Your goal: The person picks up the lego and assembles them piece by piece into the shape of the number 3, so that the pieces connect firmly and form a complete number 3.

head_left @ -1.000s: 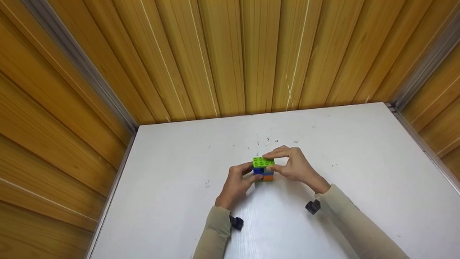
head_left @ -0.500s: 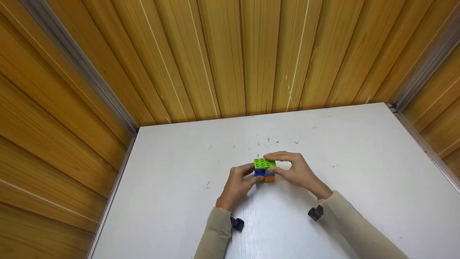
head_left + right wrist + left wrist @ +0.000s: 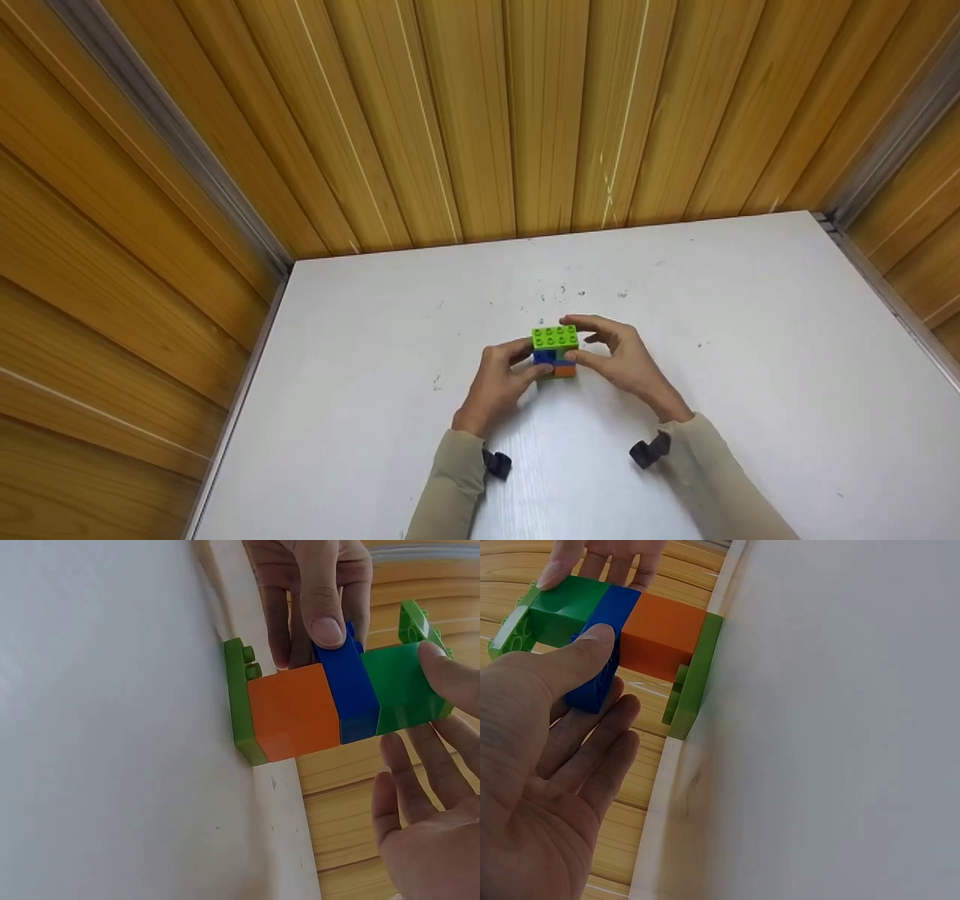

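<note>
A small tower of building bricks stands upright on the white table. From the bottom, it has a flat green brick [image 3: 240, 701], an orange brick [image 3: 296, 716], a flat blue brick [image 3: 352, 694], a darker green brick [image 3: 399, 690] and a flat light green brick [image 3: 555, 337] on top. My left hand [image 3: 495, 386] pinches the blue brick, thumb on its near side and fingers behind. At the tower's right, my right hand [image 3: 630, 364] has its thumb on the darker green brick and its index finger at the back; contact of that finger is hard to make out.
The white table [image 3: 375, 322] carries scattered dark marks behind the tower. Yellow wood-patterned panels [image 3: 480, 120] rise along the back and both sides. A black wrist device [image 3: 651, 450] sits at each sleeve.
My right index finger has shifted off the light green brick's top to behind it, leaving its studs uncovered. The right thumb stays at the tower's side. My left hand keeps its grip.
</note>
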`<state>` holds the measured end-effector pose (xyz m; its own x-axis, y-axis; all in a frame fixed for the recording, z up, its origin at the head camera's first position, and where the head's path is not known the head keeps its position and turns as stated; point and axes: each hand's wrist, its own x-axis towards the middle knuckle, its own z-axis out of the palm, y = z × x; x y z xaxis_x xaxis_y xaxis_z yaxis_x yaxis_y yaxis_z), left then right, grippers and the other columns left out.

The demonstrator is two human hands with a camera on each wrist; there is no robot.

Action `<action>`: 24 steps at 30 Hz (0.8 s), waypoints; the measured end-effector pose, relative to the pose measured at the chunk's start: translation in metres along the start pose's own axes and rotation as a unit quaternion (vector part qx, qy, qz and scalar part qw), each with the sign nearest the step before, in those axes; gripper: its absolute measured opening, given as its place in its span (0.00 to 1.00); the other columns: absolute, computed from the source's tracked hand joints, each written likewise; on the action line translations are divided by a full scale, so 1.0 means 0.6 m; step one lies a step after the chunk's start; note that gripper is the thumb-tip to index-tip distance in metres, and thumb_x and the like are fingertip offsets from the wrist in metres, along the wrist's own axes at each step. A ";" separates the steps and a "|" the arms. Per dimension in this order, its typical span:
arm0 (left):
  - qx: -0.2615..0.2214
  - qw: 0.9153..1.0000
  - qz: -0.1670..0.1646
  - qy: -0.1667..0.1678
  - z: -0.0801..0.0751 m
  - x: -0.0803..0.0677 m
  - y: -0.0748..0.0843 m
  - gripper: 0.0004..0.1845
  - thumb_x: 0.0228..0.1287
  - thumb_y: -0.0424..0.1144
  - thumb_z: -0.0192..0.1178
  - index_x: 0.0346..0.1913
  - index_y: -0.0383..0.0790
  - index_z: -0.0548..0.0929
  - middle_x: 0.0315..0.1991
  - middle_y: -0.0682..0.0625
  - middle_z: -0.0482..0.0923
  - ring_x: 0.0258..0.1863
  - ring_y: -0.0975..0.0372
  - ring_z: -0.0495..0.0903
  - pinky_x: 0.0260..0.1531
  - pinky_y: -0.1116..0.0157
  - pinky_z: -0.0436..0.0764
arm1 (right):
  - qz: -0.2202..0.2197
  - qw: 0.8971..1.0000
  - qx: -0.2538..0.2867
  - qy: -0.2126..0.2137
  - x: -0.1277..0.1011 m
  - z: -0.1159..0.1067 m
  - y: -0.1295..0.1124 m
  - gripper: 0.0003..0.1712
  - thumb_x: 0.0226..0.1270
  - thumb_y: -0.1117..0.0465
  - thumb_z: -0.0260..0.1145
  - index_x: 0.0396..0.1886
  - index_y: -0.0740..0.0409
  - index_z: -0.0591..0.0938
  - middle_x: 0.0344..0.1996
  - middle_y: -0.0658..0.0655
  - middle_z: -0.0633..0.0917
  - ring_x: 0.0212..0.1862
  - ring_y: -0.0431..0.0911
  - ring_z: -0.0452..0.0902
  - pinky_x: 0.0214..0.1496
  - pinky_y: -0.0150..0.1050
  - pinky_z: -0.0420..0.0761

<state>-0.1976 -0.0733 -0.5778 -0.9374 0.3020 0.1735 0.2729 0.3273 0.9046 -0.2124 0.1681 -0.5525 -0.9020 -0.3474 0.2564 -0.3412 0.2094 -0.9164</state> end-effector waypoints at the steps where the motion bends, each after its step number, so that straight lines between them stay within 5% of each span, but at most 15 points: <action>1: -0.001 1.000 0.001 0.000 0.001 0.000 0.000 0.23 0.71 0.39 0.72 0.67 0.41 0.85 0.62 0.50 0.87 0.64 0.62 0.84 0.67 0.67 0.81 | 0.005 1.000 0.005 -0.001 -0.002 0.001 0.003 0.31 0.67 0.64 0.78 0.70 0.59 0.82 0.66 0.59 0.86 0.65 0.38 0.79 0.66 0.48 0.81; 24: 0.007 1.000 0.028 -0.004 -0.005 0.001 0.002 0.22 0.71 0.36 0.72 0.66 0.40 0.86 0.62 0.50 0.87 0.65 0.61 0.84 0.68 0.67 0.80 | 0.044 0.997 0.056 -0.023 -0.015 0.010 0.044 0.27 0.69 0.66 0.76 0.67 0.61 0.83 0.62 0.61 0.86 0.62 0.42 0.83 0.67 0.42 0.83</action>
<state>-0.1988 -0.0754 -0.5757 -0.9185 0.3282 0.2204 0.3283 0.3225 0.8878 -0.2117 0.1712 -0.5811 -0.9131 -0.3748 0.1603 -0.2265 0.1394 -0.9640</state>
